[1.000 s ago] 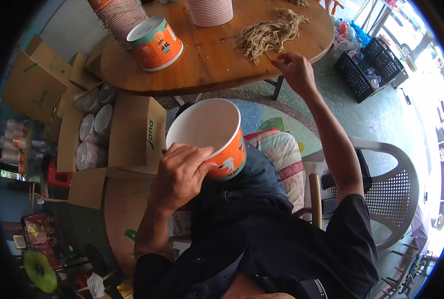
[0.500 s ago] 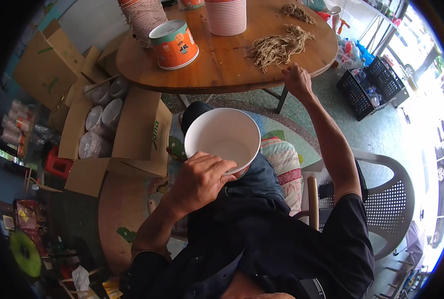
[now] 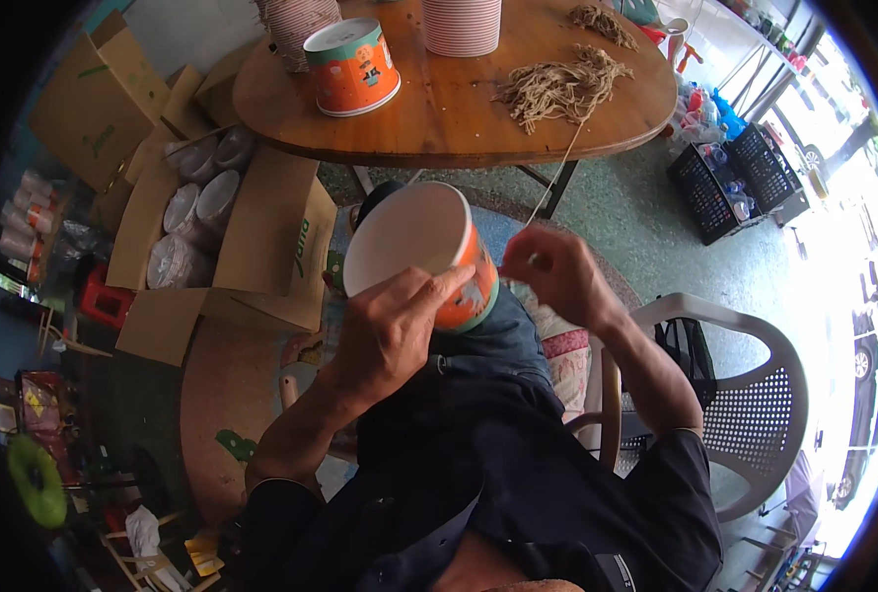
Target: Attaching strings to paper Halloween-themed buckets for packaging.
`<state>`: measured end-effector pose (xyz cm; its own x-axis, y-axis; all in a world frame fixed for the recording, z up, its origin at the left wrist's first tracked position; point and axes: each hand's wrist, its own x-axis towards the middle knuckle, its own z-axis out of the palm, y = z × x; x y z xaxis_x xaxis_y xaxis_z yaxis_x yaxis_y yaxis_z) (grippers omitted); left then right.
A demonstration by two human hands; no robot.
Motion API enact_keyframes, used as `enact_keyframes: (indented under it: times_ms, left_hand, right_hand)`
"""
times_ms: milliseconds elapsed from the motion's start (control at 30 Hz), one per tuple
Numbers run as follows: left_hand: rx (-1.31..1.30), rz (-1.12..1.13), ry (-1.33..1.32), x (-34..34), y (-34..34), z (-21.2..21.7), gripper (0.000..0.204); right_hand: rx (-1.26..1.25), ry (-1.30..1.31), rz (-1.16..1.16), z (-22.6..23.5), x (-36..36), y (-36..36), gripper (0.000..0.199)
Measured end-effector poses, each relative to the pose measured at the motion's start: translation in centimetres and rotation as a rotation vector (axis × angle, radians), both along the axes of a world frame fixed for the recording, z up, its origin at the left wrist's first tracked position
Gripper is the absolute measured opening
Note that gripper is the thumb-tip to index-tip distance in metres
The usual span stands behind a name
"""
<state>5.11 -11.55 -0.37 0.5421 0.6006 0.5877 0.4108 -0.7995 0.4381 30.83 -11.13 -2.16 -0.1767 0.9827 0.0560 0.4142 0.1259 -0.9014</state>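
Observation:
An orange and green paper bucket with a white inside rests tilted on my lap, its mouth toward the upper left. My left hand grips its near rim, thumb and fingers on either side of the wall. Close to the bucket's right side, my right hand pinches the end of a thin strand of twine. That strand runs up to a loose pile of tan twine on the table. A second, smaller twine bunch lies farther back.
On the round wooden table stand an upturned orange bucket, a stack of buckets and a twine-wrapped stack. An open carton with white buckets is at left. A plastic chair and a black crate stand right.
My right hand has come back from the table's edge to the bucket, drawing a strand out of the pile. The bucket has tipped so its printed right side shows.

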Motion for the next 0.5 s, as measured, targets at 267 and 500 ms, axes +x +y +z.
enact_keyframes:
  times_ms: [267,500]
  left_hand:
    - [-0.218,-0.068,0.1,-0.5,-1.2,0.0,0.037]
    - [-0.354,-0.071,0.001,-1.5,-0.6,0.5,0.046]
  right_hand:
    - [-0.124,0.105,0.265,3.8,-2.3,-3.5,0.017]
    - [-0.326,0.125,0.356,4.1,-3.4,0.0,0.017]
